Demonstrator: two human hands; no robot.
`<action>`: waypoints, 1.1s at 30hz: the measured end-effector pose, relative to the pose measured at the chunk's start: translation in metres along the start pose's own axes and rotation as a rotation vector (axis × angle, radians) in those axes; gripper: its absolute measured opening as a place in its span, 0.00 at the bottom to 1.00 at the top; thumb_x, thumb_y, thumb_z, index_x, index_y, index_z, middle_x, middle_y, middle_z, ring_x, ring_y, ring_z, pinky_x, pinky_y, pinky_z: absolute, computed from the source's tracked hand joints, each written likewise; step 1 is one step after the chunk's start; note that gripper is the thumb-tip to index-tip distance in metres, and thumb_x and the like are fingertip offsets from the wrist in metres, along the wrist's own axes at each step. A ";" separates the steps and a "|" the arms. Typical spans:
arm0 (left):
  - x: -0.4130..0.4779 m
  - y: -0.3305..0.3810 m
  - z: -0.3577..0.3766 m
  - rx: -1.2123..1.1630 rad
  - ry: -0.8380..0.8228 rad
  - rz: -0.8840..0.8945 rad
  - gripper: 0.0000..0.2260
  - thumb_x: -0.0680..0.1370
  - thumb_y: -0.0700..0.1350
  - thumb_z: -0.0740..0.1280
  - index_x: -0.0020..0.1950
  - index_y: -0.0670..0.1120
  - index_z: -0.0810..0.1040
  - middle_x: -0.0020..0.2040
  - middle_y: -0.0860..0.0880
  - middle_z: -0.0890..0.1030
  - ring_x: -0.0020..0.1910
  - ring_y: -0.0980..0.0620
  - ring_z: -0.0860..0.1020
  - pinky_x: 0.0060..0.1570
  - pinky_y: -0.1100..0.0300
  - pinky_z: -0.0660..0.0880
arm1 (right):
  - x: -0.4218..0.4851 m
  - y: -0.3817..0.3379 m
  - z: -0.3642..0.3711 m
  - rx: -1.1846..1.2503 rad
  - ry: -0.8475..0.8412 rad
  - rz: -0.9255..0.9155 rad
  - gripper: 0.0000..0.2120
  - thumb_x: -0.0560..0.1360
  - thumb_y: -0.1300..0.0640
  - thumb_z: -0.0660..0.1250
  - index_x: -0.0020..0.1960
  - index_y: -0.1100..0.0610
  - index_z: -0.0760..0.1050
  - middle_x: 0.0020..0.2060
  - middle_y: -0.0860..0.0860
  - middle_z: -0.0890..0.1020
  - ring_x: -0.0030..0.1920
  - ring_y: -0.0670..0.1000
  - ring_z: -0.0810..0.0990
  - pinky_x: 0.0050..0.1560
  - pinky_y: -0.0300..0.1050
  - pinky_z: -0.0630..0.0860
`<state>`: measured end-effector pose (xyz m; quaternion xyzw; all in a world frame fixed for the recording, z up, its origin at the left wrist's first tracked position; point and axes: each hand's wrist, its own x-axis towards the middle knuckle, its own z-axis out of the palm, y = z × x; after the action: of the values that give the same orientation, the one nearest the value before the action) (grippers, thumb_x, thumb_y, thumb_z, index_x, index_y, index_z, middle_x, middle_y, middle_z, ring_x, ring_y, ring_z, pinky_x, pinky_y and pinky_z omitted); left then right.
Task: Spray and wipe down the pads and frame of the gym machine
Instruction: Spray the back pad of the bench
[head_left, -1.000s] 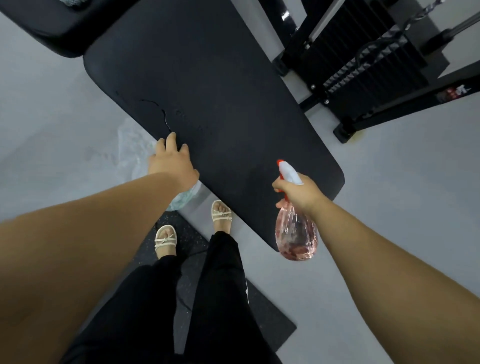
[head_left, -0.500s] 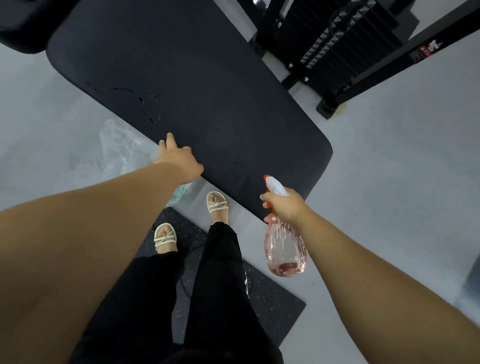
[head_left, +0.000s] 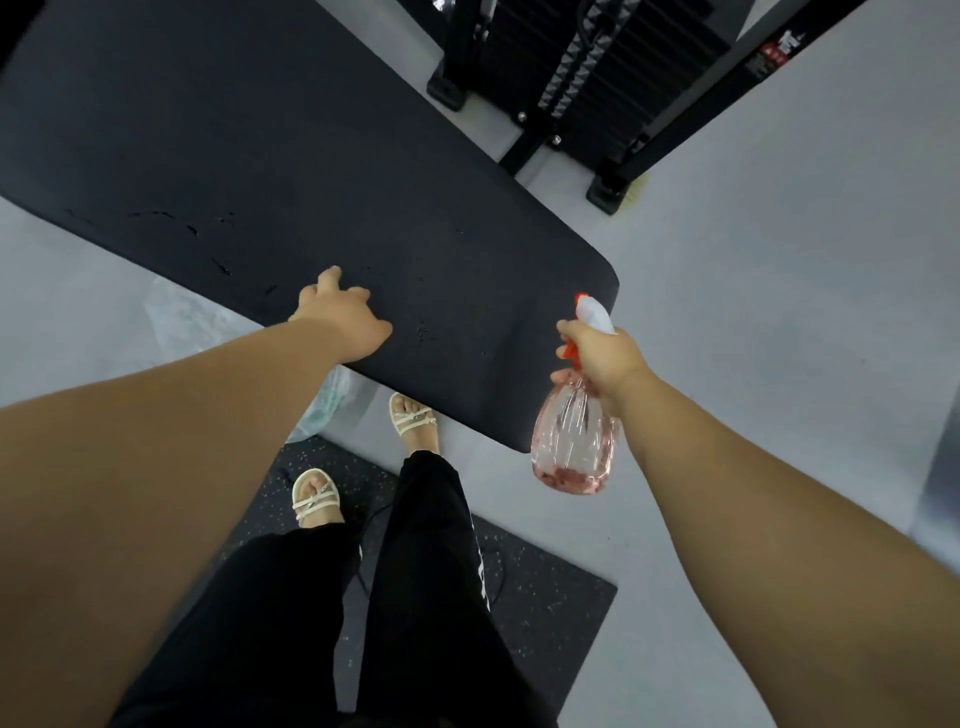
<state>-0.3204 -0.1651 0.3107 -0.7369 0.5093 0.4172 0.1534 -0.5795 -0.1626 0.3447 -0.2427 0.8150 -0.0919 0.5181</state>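
Head view: I'm looking down on the black pad (head_left: 311, 171), which runs from upper left to a rounded end at centre right.
- Left hand (head_left: 340, 317) rests on the pad's near edge, fingers spread and loosely bent, gripping nothing I can see. Its palm side is hidden, so I can't tell what's under it.
- Right hand (head_left: 602, 358) is wrapped round the neck of the pink spray bottle (head_left: 574, 441), a finger on the orange trigger (head_left: 569, 351), white nozzle (head_left: 595, 314) aimed toward the pad's end.
- The bottle hangs just off the pad's near corner, with a little liquid at the bottom.
- Droplets (head_left: 423, 332) and wet streaks sit on the pad near the left hand.
- Machine frame (head_left: 701, 111) and weight stack (head_left: 613, 67) stand beyond the pad, top right.
- Below: sandals (head_left: 314, 501), one on a speckled rubber mat (head_left: 545, 597), the other on the grey floor (head_left: 779, 312). A crumpled plastic bag (head_left: 327, 402) lies under the pad's edge.
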 end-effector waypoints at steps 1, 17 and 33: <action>0.002 0.004 0.000 0.018 -0.021 0.007 0.26 0.79 0.54 0.60 0.76 0.50 0.59 0.78 0.49 0.46 0.75 0.42 0.49 0.71 0.46 0.58 | 0.003 -0.005 -0.004 0.002 0.001 -0.004 0.12 0.74 0.51 0.65 0.54 0.56 0.72 0.40 0.52 0.78 0.27 0.51 0.80 0.36 0.42 0.77; 0.006 0.018 0.009 0.203 -0.156 0.002 0.30 0.78 0.58 0.59 0.77 0.51 0.54 0.77 0.46 0.37 0.75 0.37 0.41 0.73 0.45 0.52 | 0.000 0.049 -0.033 -0.040 0.011 0.142 0.05 0.75 0.53 0.63 0.46 0.54 0.70 0.41 0.54 0.77 0.33 0.53 0.80 0.50 0.52 0.78; -0.007 -0.023 0.009 0.078 0.028 0.091 0.25 0.79 0.53 0.60 0.75 0.50 0.61 0.78 0.48 0.48 0.76 0.44 0.47 0.73 0.50 0.53 | -0.031 0.061 0.020 -0.430 -0.318 -0.033 0.12 0.71 0.48 0.67 0.50 0.54 0.76 0.44 0.50 0.78 0.34 0.50 0.82 0.52 0.52 0.79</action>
<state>-0.3050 -0.1451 0.3062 -0.7120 0.5604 0.3934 0.1559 -0.5696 -0.0927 0.3365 -0.3721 0.7201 0.1142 0.5745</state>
